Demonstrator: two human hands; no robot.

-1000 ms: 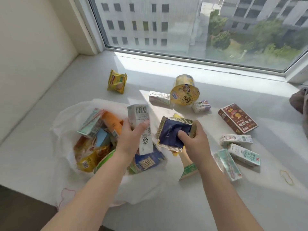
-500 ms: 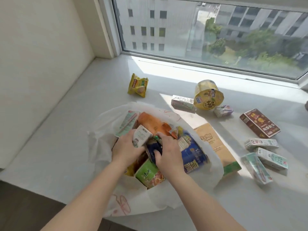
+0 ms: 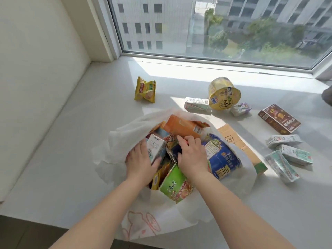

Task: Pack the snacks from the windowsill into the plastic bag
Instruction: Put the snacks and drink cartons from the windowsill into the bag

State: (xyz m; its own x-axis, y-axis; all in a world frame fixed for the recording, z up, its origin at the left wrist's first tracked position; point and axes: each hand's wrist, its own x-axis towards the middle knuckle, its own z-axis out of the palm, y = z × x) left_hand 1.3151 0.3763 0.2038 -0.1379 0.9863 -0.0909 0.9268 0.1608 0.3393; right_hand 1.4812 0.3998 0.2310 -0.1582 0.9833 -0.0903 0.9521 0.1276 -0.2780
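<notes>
Inside the bag [image 3: 125, 135], the left hand [image 3: 139, 161] gripped a carton [image 3: 156, 147]; the right hand [image 3: 193, 156] pinched a dark packet [image 3: 175, 152].

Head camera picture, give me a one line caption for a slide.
Both hands, left gripping a small carton, right, tuck snacks into a white plastic bag on a sunny windowsill.

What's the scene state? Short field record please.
left hand: inside plastic bag, holding white carton
right hand: in bag, fingers curled on dark blue packet
in bag: orange packet, blue noodle cup, green noodle cup
on windowsill: yellow chip bag, yellow noodle cup, brown box
</notes>
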